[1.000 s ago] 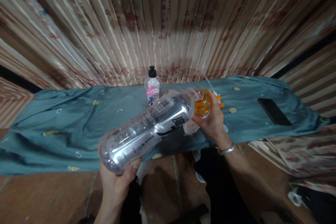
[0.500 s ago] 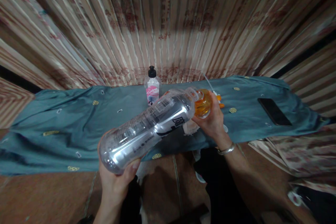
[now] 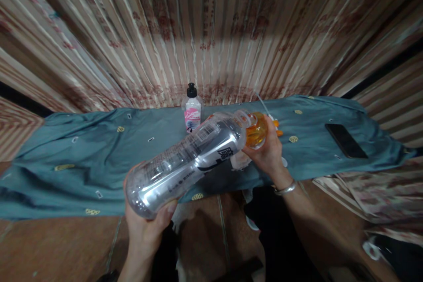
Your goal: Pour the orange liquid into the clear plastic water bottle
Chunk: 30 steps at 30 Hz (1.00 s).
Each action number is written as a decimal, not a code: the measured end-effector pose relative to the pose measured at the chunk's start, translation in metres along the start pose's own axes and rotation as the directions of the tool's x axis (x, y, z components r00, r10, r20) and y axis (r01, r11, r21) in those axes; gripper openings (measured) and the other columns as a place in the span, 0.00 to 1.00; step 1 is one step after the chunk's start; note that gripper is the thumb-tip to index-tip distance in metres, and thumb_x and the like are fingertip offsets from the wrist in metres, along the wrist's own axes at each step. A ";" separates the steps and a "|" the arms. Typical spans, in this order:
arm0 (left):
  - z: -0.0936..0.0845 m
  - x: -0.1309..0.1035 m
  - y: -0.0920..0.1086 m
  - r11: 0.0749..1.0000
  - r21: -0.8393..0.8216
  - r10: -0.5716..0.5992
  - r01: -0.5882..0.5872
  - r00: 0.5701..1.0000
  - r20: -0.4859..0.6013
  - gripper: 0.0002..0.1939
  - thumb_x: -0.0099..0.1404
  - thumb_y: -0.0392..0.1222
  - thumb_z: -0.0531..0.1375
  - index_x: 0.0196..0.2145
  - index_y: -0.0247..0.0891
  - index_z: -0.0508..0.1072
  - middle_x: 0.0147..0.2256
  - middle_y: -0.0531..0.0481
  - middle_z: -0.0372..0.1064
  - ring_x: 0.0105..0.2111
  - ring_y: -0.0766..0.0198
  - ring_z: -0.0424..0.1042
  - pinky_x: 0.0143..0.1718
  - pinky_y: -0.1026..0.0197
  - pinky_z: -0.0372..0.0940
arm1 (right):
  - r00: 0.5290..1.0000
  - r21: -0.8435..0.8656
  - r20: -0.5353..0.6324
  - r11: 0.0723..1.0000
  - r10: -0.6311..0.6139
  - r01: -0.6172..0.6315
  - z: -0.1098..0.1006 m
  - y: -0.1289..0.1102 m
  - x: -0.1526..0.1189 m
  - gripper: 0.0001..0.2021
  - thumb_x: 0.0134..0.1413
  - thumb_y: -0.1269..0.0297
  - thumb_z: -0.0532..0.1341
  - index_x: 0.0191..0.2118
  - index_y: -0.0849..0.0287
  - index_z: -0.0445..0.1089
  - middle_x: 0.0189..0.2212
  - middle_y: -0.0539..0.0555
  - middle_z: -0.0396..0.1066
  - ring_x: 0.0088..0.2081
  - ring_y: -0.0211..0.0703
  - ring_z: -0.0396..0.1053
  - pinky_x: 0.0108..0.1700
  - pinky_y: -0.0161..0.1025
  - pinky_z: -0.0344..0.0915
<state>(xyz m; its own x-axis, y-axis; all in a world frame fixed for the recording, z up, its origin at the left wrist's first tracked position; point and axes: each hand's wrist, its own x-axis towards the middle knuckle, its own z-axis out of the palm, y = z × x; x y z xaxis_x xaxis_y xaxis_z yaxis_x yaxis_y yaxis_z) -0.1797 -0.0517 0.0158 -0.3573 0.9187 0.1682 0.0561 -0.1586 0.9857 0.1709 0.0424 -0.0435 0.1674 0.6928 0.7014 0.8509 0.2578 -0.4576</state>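
A large clear plastic bottle (image 3: 185, 163) with black print lies tilted, its base low at the left and its neck up at the right. Fingers of my left hand (image 3: 145, 220) wrap round its base end. My right hand (image 3: 269, 152), with a silver bangle at the wrist, grips a small transparent container of orange liquid (image 3: 256, 131). The bottle's neck meets or overlaps that container; whether they touch is hard to tell. Behind the bottle stands an upright clear bottle (image 3: 192, 114) with a pink label and black cap.
A black phone (image 3: 346, 141) lies on the green cloth (image 3: 139, 132) at the right. Orange pieces (image 3: 278, 133) and a thin white stick (image 3: 263, 102) show beyond my right hand. A pale, crumpled item (image 3: 240, 161) sits below the bottle's neck. Pleated curtains (image 3: 211, 31) hang behind.
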 end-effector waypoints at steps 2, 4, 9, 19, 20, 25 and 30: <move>-0.002 0.002 -0.003 1.000 -0.014 -0.007 0.007 1.000 0.007 0.55 0.47 0.61 0.84 0.67 0.39 0.73 0.59 0.34 0.81 0.55 0.40 0.83 0.57 0.46 0.79 | 1.000 0.001 0.017 1.000 0.009 -0.009 -0.001 0.000 0.000 0.59 0.55 0.42 0.80 0.83 0.53 0.51 0.75 0.69 0.71 0.75 0.70 0.74 0.75 0.70 0.76; -0.001 0.001 -0.002 1.000 -0.012 -0.014 0.014 1.000 0.003 0.54 0.47 0.62 0.84 0.66 0.39 0.73 0.59 0.35 0.81 0.55 0.40 0.83 0.59 0.45 0.78 | 1.000 0.003 0.029 1.000 0.007 -0.007 -0.002 0.000 0.000 0.60 0.56 0.43 0.80 0.84 0.53 0.50 0.76 0.69 0.71 0.75 0.70 0.74 0.76 0.70 0.75; 0.006 -0.004 0.007 1.000 -0.002 -0.020 0.020 1.000 -0.021 0.53 0.50 0.67 0.83 0.66 0.40 0.74 0.60 0.37 0.79 0.58 0.41 0.81 0.64 0.46 0.76 | 1.000 -0.022 0.009 1.000 -0.021 0.021 -0.002 0.001 0.000 0.60 0.55 0.43 0.81 0.83 0.54 0.51 0.74 0.69 0.73 0.73 0.70 0.76 0.74 0.68 0.78; -0.002 0.002 -0.002 1.000 0.000 0.007 -0.007 1.000 0.018 0.53 0.49 0.65 0.84 0.66 0.40 0.74 0.60 0.36 0.81 0.55 0.42 0.84 0.56 0.49 0.80 | 0.999 -0.020 -0.011 0.999 -0.041 0.040 0.000 0.002 0.000 0.60 0.55 0.41 0.80 0.83 0.54 0.52 0.74 0.69 0.73 0.72 0.70 0.77 0.73 0.68 0.79; -0.002 0.002 -0.002 1.000 -0.002 0.017 -0.017 1.000 0.020 0.53 0.48 0.65 0.84 0.65 0.40 0.75 0.59 0.36 0.82 0.55 0.42 0.84 0.55 0.48 0.81 | 0.999 -0.019 -0.011 0.999 -0.033 0.033 0.000 0.001 0.000 0.60 0.55 0.41 0.80 0.83 0.54 0.52 0.74 0.69 0.74 0.72 0.70 0.77 0.73 0.68 0.79; 0.000 0.002 0.001 1.000 0.000 0.011 -0.011 1.000 -0.011 0.53 0.50 0.65 0.83 0.66 0.39 0.74 0.60 0.36 0.81 0.56 0.43 0.83 0.58 0.49 0.79 | 0.999 -0.014 -0.028 0.999 -0.043 0.042 0.000 0.002 0.000 0.59 0.56 0.41 0.80 0.83 0.54 0.52 0.73 0.69 0.74 0.72 0.70 0.77 0.72 0.68 0.80; 0.002 0.001 0.003 0.999 -0.036 0.000 0.000 1.000 0.005 0.54 0.48 0.64 0.84 0.65 0.39 0.74 0.59 0.36 0.81 0.54 0.42 0.83 0.57 0.47 0.79 | 0.999 -0.022 -0.001 0.999 -0.043 0.043 0.000 0.004 0.000 0.61 0.55 0.41 0.80 0.84 0.54 0.50 0.75 0.69 0.72 0.74 0.71 0.75 0.75 0.69 0.77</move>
<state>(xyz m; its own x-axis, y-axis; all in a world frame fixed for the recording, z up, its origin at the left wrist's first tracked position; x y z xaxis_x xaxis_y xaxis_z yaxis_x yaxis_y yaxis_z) -0.1776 -0.0509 0.0193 -0.3529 0.9205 0.1680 0.0227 -0.1710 0.9850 0.1742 0.0434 -0.0452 0.1309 0.6802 0.7212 0.8682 0.2725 -0.4146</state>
